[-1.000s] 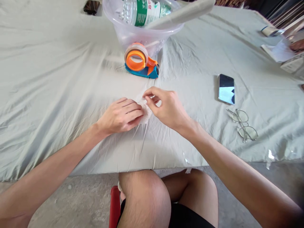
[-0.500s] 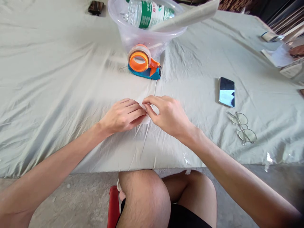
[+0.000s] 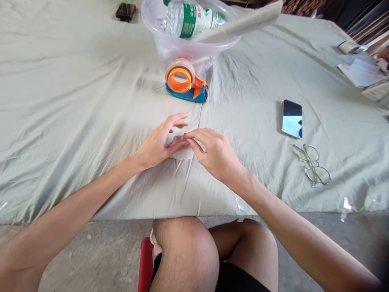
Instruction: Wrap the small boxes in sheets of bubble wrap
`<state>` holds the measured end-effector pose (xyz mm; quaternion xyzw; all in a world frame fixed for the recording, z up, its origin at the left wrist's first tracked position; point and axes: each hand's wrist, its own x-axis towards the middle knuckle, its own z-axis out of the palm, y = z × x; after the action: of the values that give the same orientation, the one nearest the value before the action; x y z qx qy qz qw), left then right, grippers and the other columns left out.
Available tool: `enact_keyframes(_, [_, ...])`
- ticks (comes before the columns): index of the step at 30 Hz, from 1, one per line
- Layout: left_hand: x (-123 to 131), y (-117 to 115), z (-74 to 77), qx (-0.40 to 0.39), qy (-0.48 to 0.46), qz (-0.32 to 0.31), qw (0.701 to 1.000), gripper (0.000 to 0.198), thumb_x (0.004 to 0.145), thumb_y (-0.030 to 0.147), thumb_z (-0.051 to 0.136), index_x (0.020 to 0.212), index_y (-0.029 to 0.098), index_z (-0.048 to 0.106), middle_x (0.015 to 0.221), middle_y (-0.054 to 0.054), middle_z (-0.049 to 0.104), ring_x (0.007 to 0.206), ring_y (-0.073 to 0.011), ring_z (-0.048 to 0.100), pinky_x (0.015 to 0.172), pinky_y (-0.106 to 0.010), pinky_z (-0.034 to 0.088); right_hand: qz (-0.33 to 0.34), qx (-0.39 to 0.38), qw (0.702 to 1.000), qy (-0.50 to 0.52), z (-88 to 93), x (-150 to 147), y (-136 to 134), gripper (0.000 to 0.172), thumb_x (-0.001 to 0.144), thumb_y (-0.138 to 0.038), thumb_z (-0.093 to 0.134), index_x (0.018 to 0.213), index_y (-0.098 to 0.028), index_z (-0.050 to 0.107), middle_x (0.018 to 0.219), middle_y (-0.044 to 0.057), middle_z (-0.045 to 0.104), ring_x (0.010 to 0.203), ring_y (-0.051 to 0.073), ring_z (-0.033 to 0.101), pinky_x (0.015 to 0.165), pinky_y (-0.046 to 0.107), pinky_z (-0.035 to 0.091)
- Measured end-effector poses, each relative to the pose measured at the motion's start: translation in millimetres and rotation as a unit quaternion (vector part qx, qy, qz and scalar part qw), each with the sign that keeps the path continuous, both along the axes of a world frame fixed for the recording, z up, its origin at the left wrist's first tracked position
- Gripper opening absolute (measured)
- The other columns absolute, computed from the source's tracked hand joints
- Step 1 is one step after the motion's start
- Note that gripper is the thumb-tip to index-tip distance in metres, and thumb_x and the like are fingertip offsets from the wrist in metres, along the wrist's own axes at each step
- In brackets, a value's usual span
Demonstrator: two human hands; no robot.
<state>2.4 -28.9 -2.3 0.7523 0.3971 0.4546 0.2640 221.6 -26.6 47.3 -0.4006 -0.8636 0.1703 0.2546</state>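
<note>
A small, crumpled piece of translucent plastic [image 3: 182, 154] lies on the cloth-covered table between my hands; its exact kind is hard to make out. My right hand [image 3: 217, 152] pinches its upper edge between thumb and forefinger. My left hand [image 3: 158, 140] is open, fingers raised and spread from the thumb, which rests along the plastic near the right fingertips. Farther off, beyond both hands, stands an orange and blue tape dispenser [image 3: 194, 95] with a roll of clear tape.
Behind the dispenser is a translucent plastic basin [image 3: 194, 50] holding a green-labelled bottle [image 3: 196, 21] and a pale roll [image 3: 249, 21]. To the right lie a phone [image 3: 292, 118] and glasses [image 3: 316, 172]. A dark small object [image 3: 125, 12] sits far left. Papers [image 3: 361, 73] lie far right.
My left fingers have lifted and spread away from the plastic, uncovering more of it. The right hand keeps its pinch, shifted slightly. The view has moved a little.
</note>
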Motion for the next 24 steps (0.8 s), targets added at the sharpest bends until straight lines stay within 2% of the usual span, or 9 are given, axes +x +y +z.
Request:
enact_keyframes(4, [-5, 2, 3.8, -0.104, -0.017, -0.043, 0.994, 0.063, 0.106, 0.063, 0.076, 0.154, 0.026, 0.058, 0.125, -0.009, 0.085, 0.115, -0.0243, 0.080, 0.111, -0.043, 0.060, 0.001, 0.006, 1.000, 0.001, -1.4, 1, -3, 0.028, 0.114, -0.020, 0.054, 0.109, -0.024, 0.081, 0.112, 0.009, 0.088, 0.107, 0.029, 0.081, 0.098, 0.047, 0.063])
enact_keyframes(9, [-5, 3, 3.7, -0.129, -0.035, -0.045, 0.990, 0.064, 0.101, 0.073, 0.078, 0.143, 0.026, 0.067, 0.123, -0.008, 0.086, 0.118, -0.0257, 0.080, 0.112, -0.041, 0.059, -0.006, -0.016, 1.000, 0.025, 2.2, 2, -8, 0.029, 0.113, -0.018, 0.057, 0.107, -0.027, 0.084, 0.113, 0.006, 0.090, 0.105, 0.029, 0.085, 0.096, 0.047, 0.064])
enact_keyframes(13, [-4, 4, -0.4, -0.120, -0.030, -0.049, 0.991, 0.053, 0.105, 0.065, 0.076, 0.141, 0.026, 0.069, 0.124, -0.008, 0.084, 0.116, -0.0243, 0.079, 0.108, -0.041, 0.060, -0.025, -0.038, 0.997, 0.063, 4.5, 2, -13, 0.025, 0.109, -0.016, 0.064, 0.109, -0.028, 0.086, 0.119, 0.004, 0.091, 0.108, 0.029, 0.087, 0.094, 0.045, 0.065])
enact_keyframes(17, [-4, 4, -0.4, -0.118, -0.002, -0.051, 0.992, 0.049, 0.107, 0.060, 0.073, 0.143, 0.026, 0.068, 0.127, -0.008, 0.081, 0.120, -0.0251, 0.078, 0.106, -0.041, 0.061, -0.031, 0.028, 0.999, 0.031, 0.7, 2, -21, 0.027, 0.114, -0.017, 0.059, 0.115, -0.027, 0.085, 0.126, 0.007, 0.090, 0.118, 0.031, 0.086, 0.099, 0.049, 0.064])
enact_keyframes(20, [-5, 4, 0.0, -0.119, 0.014, -0.061, 0.991, 0.053, 0.110, 0.064, 0.067, 0.145, 0.025, 0.067, 0.130, -0.010, 0.080, 0.124, -0.0265, 0.077, 0.108, -0.041, 0.062, -0.019, 0.079, 0.997, -0.010, -3.8, 3, -29, 0.033, 0.118, -0.017, 0.051, 0.120, -0.025, 0.083, 0.132, 0.011, 0.088, 0.119, 0.031, 0.086, 0.101, 0.050, 0.063])
enact_keyframes(24, [-4, 5, -3.1, -0.111, 0.017, -0.069, 0.991, 0.066, 0.110, 0.076, 0.060, 0.149, 0.023, 0.064, 0.134, -0.012, 0.079, 0.128, -0.0288, 0.076, 0.110, -0.042, 0.062, 0.005, 0.142, 0.987, -0.069, -14.7, 7, -44, 0.033, 0.118, -0.015, 0.050, 0.135, -0.020, 0.078, 0.150, 0.018, 0.080, 0.142, 0.035, 0.077, 0.108, 0.052, 0.063])
